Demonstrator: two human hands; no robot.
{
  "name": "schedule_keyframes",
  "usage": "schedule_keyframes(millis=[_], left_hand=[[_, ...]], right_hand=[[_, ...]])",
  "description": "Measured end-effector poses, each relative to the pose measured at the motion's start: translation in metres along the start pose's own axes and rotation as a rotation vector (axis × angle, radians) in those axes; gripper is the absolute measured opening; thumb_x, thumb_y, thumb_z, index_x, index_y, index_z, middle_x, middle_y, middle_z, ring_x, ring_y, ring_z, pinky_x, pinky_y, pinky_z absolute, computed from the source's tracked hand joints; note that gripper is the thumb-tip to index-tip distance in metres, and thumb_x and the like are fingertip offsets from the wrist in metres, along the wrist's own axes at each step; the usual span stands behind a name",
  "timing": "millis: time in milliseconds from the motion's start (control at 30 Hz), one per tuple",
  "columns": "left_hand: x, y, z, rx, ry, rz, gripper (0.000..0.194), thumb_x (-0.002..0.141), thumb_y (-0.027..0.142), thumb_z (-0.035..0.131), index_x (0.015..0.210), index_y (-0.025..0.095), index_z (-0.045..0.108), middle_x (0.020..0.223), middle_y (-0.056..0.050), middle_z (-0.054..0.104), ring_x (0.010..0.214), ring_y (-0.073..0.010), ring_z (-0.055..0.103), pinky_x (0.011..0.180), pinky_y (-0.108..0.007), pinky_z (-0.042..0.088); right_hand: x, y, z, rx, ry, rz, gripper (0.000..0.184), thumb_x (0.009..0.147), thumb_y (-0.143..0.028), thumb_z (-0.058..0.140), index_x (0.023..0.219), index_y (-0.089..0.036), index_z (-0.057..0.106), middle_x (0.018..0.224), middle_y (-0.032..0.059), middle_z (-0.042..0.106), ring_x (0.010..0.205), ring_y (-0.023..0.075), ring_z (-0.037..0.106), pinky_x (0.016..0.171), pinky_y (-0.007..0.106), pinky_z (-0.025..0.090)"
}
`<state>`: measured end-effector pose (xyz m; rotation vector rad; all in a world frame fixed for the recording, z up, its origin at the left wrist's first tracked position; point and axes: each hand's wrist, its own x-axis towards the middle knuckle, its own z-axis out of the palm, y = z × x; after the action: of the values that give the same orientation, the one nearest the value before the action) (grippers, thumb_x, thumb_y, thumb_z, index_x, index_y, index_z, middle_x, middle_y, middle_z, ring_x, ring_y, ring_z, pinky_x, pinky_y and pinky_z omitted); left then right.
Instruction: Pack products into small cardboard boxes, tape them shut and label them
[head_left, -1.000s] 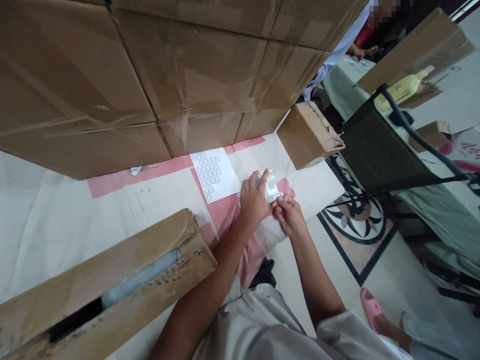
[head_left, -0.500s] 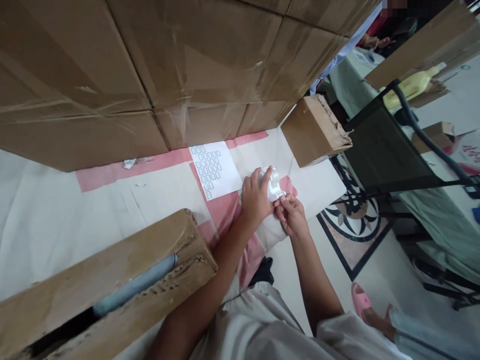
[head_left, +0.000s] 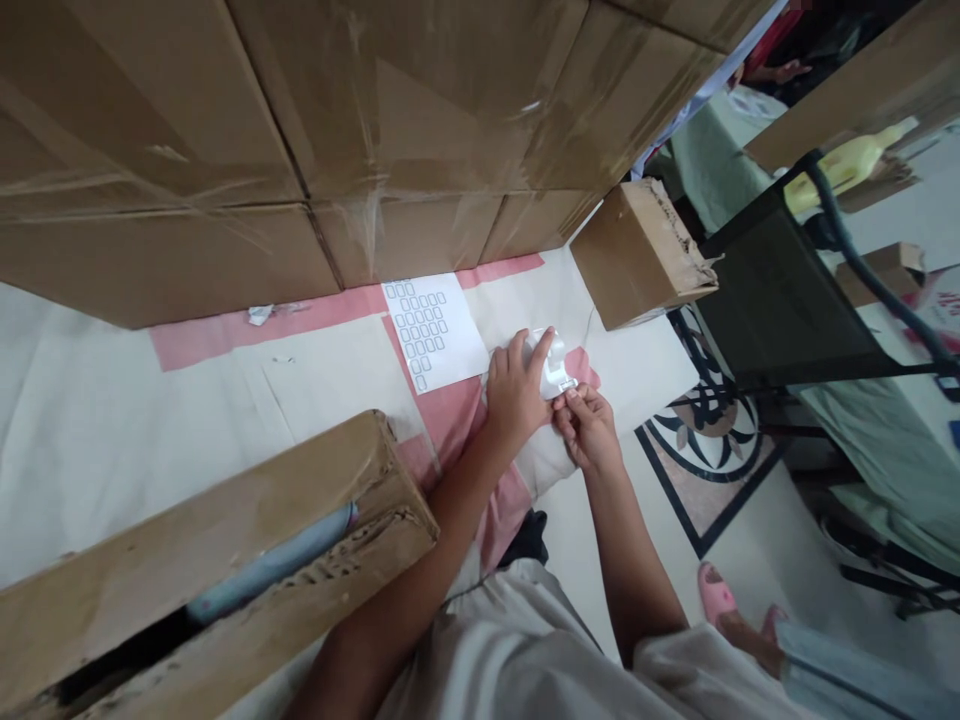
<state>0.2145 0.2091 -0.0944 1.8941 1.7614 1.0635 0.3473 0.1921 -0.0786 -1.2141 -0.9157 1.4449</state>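
- The white piece (head_left: pixel 556 372) is near the middle of the frame, just right of centre, between the fingers of both hands and over the right part of the surface (head_left: pixel 210 400).
- The left hand (head_left: pixel 516 388) is clamped on the piece from its left side, fingers pointing up the frame and curled over it.
- The right hand (head_left: pixel 589 425) has thumb and fingertips pinched together at the piece's lower right corner, below the left hand's fingertips.
- The sheet (head_left: pixel 435 335) lies flat just left of the left hand, printed with rows of small rounded outlines; no words can be read on it.
- The package (head_left: pixel 937 305) at the right edge carries pinkish-red lettering, too blurred to read.
- The stacked cartons (head_left: pixel 450 110) form a wall across the upper left; the sheet's top edge is right beside their base.
- The small box (head_left: pixel 637 250) sits up and to the right of the hands, apart from them, touching or nearly touching the cartons.
- The long box (head_left: pixel 225 560) fills the lower left, its end beside the left forearm.
- Bare cloth shows between the piece and the small box; the patterned floor (head_left: pixel 705 440) starts beyond the surface's right edge.
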Motion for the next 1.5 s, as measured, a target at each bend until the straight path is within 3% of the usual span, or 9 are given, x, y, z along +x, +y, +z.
schedule_keyframes(millis=[300,667,1033,1500], left_hand=[[-0.0008,-0.0012,0.0015,0.007,-0.007,0.008,0.082,0.084,0.047,0.072,0.155,0.028,0.036,0.152,-0.013,0.041,0.124,-0.0318,0.049,0.106,-0.045,0.043],[-0.0011,-0.0005,0.0008,0.009,-0.029,-0.001,0.081,0.085,0.049,0.070,0.155,0.028,0.035,0.154,-0.013,0.039,0.127,-0.0322,0.048,0.108,-0.046,0.041],[-0.0030,0.0001,0.0003,0.061,-0.027,0.027,0.083,0.085,0.044,0.072,0.156,0.026,0.034,0.154,-0.015,0.038,0.129,-0.0319,0.048,0.108,-0.045,0.041],[-0.0036,0.0000,0.0053,0.101,0.014,0.039,0.082,0.085,0.048,0.069,0.156,0.025,0.034,0.154,-0.016,0.039,0.129,-0.0327,0.049,0.108,-0.045,0.039]], right_hand=[[0.0003,0.0033,-0.0020,-0.043,-0.002,-0.001,0.041,0.077,-0.044,0.085,0.066,-0.018,0.055,0.060,-0.0029,0.065,0.033,0.0026,0.038,0.032,0.017,0.021],[-0.0030,0.0027,0.0019,-0.059,0.026,-0.008,0.048,0.076,-0.049,0.085,0.068,-0.020,0.047,0.062,-0.0029,0.065,0.035,0.0050,0.045,0.033,0.018,0.032],[-0.0031,0.0038,0.0009,-0.013,0.007,-0.010,0.049,0.074,-0.048,0.086,0.069,-0.020,0.046,0.064,-0.0012,0.069,0.034,0.0074,0.052,0.030,0.015,0.022],[-0.0004,0.0059,-0.0029,0.017,-0.025,0.007,0.051,0.070,-0.050,0.088,0.070,-0.020,0.046,0.069,0.0007,0.073,0.038,0.0086,0.057,0.030,0.014,0.026]])
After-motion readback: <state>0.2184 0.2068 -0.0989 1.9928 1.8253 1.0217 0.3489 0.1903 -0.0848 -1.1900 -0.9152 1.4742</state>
